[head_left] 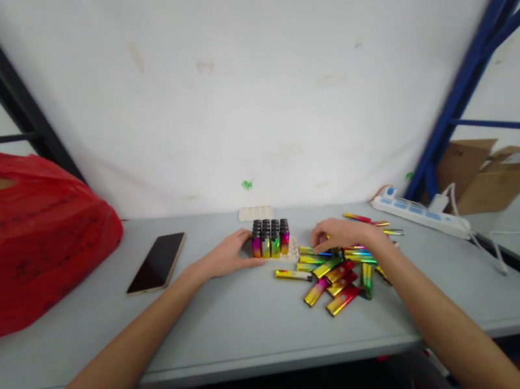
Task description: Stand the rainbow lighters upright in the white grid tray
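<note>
At the left end of a white tray (293, 251), my left hand (230, 254) grips it with the thumb along the front and the fingers behind. Rows of upright lighters (270, 239) with black tops and shiny purple, yellow, green and red bodies fill the tray's left part; bare slots show at its right end. Over the back of a loose heap of lighters (336, 274), my right hand (338, 233) is closed, with a lighter's yellow glint between its curled fingers. That lighter is mostly hidden. A single yellow and white lighter (293, 275) lies in front of the tray.
Another white tray (256, 213) lies by the wall. A phone (157, 263) rests on the left of the grey table (214, 343), near a red plastic bag (34, 237). To the right are a white power strip (421, 214) with cables and a cardboard box (494, 174).
</note>
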Demonstrator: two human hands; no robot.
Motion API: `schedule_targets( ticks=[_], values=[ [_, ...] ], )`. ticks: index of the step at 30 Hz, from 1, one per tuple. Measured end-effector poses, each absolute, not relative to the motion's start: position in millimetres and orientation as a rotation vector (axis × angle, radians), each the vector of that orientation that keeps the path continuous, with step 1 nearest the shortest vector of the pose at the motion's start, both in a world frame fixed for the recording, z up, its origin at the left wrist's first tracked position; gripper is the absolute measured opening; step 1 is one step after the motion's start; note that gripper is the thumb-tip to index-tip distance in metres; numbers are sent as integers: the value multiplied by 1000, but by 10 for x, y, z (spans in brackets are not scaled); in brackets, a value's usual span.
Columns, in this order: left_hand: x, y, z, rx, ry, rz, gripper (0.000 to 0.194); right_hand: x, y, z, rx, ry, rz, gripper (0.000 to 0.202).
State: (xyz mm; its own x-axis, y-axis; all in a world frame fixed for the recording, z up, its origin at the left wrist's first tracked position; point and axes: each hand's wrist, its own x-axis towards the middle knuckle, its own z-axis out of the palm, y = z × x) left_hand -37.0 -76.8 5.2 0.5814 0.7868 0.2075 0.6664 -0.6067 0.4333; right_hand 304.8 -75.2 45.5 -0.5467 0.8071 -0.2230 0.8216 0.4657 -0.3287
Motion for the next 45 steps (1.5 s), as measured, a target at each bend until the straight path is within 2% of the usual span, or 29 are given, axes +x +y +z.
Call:
schedule_targets(
  ticks=[6,15,22,27,30,33,37,39,45],
  values=[
    [-379,-758,44,2498,1187,549,79,2947,-774,417,1596,2753,-325,18],
    [-378,-742,32,2506,1150,586,79,2960,-594,315,1860,3138,-296,20],
    [-379,-750,47,2515,1131,594,80,2730,-630,317,1777,3377,-634,51],
    [-384,-731,24,2516,1102,613,80,2645,-697,269,1551,3233,-1436,49],
    [-381,-733,26,2499,1101,609,80,2629,-721,264,1534,3104,-1658,46],
    [-379,-740,33,2485,1120,597,80,2605,-730,287,1727,3119,-1493,47],
    [-378,-748,42,2494,1143,582,78,2544,-748,306,1973,3338,-785,49],
    [-377,-752,48,2499,1144,578,79,2507,-765,293,2123,3322,-572,49],
    [-376,-750,52,2500,1151,561,81,2442,-789,252,2267,3224,-485,38]
  ],
)
